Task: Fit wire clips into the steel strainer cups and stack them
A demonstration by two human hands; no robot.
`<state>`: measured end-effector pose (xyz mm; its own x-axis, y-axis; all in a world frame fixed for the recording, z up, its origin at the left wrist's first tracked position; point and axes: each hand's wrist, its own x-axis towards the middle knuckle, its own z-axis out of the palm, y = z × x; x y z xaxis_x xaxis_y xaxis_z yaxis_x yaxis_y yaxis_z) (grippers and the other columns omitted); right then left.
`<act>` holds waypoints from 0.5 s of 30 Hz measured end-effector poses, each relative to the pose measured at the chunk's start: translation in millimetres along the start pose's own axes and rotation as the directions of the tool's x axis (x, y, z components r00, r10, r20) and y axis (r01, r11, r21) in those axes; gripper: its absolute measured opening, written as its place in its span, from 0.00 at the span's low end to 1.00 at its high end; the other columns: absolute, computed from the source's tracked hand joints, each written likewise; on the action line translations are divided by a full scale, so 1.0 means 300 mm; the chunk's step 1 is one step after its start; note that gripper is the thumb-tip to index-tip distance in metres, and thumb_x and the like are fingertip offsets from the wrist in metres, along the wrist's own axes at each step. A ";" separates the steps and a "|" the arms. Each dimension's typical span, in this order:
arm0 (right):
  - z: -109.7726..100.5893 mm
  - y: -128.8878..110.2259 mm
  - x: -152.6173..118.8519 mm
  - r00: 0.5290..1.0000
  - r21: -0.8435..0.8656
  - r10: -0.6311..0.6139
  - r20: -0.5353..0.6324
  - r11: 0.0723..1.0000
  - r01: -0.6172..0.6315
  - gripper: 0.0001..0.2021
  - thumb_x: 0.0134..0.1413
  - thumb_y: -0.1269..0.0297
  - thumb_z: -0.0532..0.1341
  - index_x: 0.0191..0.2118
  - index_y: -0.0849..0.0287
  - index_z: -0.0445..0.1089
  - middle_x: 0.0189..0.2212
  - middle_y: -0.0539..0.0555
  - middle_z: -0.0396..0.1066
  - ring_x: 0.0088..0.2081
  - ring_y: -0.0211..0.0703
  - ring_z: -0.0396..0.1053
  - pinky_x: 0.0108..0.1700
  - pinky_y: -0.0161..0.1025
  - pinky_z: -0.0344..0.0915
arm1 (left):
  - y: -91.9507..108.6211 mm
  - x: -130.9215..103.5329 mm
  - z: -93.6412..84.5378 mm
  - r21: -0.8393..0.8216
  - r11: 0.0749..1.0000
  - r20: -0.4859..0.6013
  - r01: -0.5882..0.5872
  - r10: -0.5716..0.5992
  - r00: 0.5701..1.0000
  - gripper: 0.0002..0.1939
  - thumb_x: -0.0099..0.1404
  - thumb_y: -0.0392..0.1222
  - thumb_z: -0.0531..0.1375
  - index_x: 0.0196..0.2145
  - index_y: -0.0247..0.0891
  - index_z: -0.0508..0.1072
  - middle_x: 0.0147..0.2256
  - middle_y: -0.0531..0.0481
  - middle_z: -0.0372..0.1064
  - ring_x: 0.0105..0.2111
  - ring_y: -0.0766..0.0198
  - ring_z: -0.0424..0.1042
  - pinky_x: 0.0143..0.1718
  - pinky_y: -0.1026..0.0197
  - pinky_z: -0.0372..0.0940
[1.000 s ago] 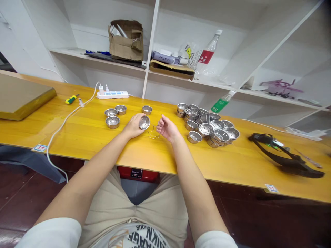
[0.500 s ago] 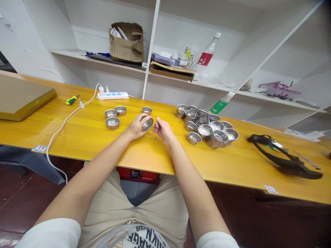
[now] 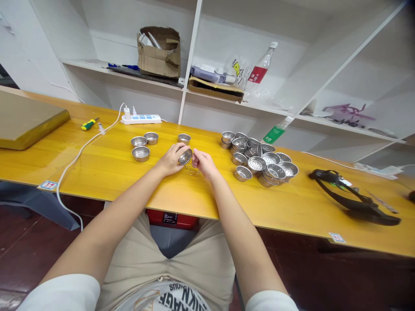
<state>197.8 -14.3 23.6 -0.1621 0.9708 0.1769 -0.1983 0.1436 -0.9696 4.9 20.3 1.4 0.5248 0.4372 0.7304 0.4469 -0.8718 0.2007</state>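
My left hand (image 3: 170,160) is closed on a small perforated metal cup (image 3: 185,157), held tilted above the yellow table (image 3: 181,194). Close by on the right, my right hand (image 3: 201,161) has its fingers pinched at the cup's right edge; what they hold is too small to make out. Thin wire rings (image 3: 192,171) show below, between the hands. Behind them a single metal cup (image 3: 184,138) stands on the table. Three more cups (image 3: 140,153) are grouped to the left. Many similar cups (image 3: 257,163) are piled to the right, some of them stacked.
A power strip (image 3: 141,119) with a white cable lies at the back left, near a green-and-yellow screwdriver (image 3: 88,125). A large flat box (image 3: 29,116) is at far left. Right of the pile sit a green-labelled bottle (image 3: 275,133) and a black strap (image 3: 350,196).
My right fingers have come slightly lower and nearer to the cup's edge. My left hand still holds the cup in nearly the same place.
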 end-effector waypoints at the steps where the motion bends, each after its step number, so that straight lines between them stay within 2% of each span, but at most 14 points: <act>1: 0.000 0.002 0.000 1.000 -0.012 0.002 -0.003 1.000 -0.002 0.32 0.43 0.31 0.72 0.22 0.56 0.64 0.19 0.42 0.50 0.22 0.32 0.51 0.25 0.34 0.51 | 0.000 0.000 0.000 -0.003 1.000 0.001 -0.001 0.001 1.000 0.39 0.57 0.30 0.65 0.66 0.39 0.65 0.60 0.36 0.65 0.62 0.45 0.68 0.65 0.42 0.65; 6: 0.003 -0.002 -0.006 0.999 -0.091 0.015 -0.028 0.996 -0.018 0.31 0.44 0.31 0.71 0.22 0.56 0.65 0.17 0.42 0.48 0.20 0.32 0.50 0.23 0.33 0.50 | 0.013 0.003 0.006 -0.096 0.995 0.007 0.029 -0.028 1.000 0.37 0.55 0.29 0.64 0.63 0.37 0.66 0.60 0.36 0.68 0.62 0.47 0.69 0.66 0.43 0.65; 10: 0.004 -0.020 -0.016 0.992 -0.070 0.125 -0.031 0.989 -0.127 0.28 0.49 0.37 0.70 0.22 0.56 0.64 0.17 0.40 0.45 0.18 0.30 0.45 0.20 0.32 0.45 | 0.025 0.006 0.024 -0.296 0.934 0.046 0.200 -0.195 0.980 0.36 0.51 0.31 0.66 0.59 0.36 0.70 0.56 0.39 0.73 0.57 0.49 0.73 0.63 0.46 0.67; 12: 0.002 -0.029 -0.018 0.982 -0.029 0.187 -0.024 0.982 -0.187 0.25 0.52 0.42 0.70 0.23 0.57 0.64 0.16 0.40 0.44 0.18 0.29 0.41 0.19 0.31 0.44 | 0.025 0.006 0.037 -0.438 0.838 0.115 0.324 -0.305 0.945 0.36 0.50 0.33 0.68 0.58 0.36 0.71 0.54 0.40 0.74 0.54 0.49 0.75 0.60 0.46 0.68; 15: -0.001 -0.037 -0.017 0.966 0.050 0.257 -0.022 0.966 -0.255 0.22 0.56 0.48 0.68 0.23 0.57 0.63 0.16 0.39 0.43 0.17 0.29 0.39 0.18 0.30 0.45 | 0.021 0.003 0.051 -0.640 0.611 0.249 0.466 -0.409 0.878 0.40 0.46 0.37 0.74 0.58 0.36 0.71 0.52 0.42 0.76 0.53 0.49 0.76 0.59 0.46 0.69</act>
<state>201.0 -20.7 33.4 -0.1866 0.9790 -0.0815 -0.1988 -0.1189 -0.9728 19.3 18.7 -6.5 0.4582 0.7955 0.3966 0.0536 -0.4701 0.8810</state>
